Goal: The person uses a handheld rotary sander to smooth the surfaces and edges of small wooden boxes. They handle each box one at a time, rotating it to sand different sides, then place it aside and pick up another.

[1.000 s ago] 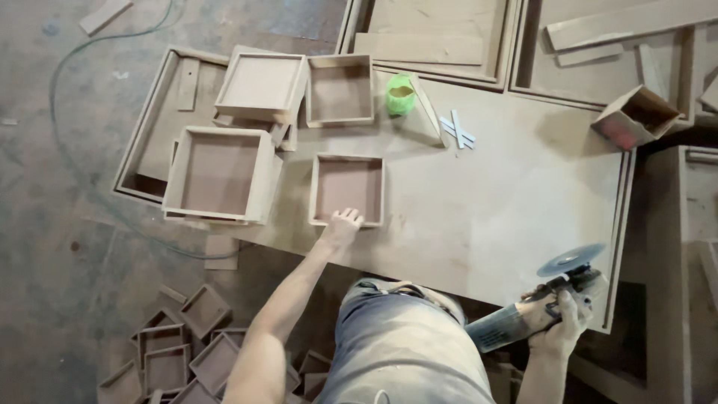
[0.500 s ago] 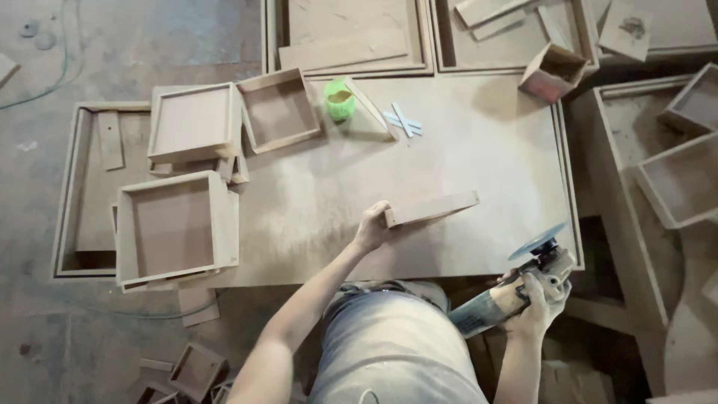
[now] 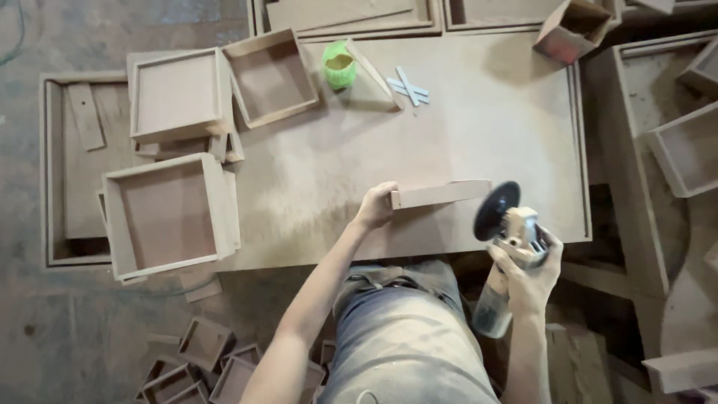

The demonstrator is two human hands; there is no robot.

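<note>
My left hand (image 3: pixel 376 206) grips the left end of a shallow wooden box (image 3: pixel 440 194) that stands on its edge on the large board table (image 3: pixel 419 127). My right hand (image 3: pixel 529 275) holds an angle grinder (image 3: pixel 505 224) with a black sanding disc. The disc sits just right of the box's right end, very close to it. My arms reach forward from the bottom of the view.
Several square wooden boxes (image 3: pixel 170 213) lie at the table's left and back. A green roll (image 3: pixel 339 67) and pale sticks (image 3: pixel 407 87) rest near the far edge. More small boxes (image 3: pixel 202 359) cover the floor at lower left. Frames and boxes (image 3: pixel 684 150) stand right.
The box has been tipped up from flat onto its edge and brought to the table's near side. The grinder has risen from below the table edge up to the box's right end.
</note>
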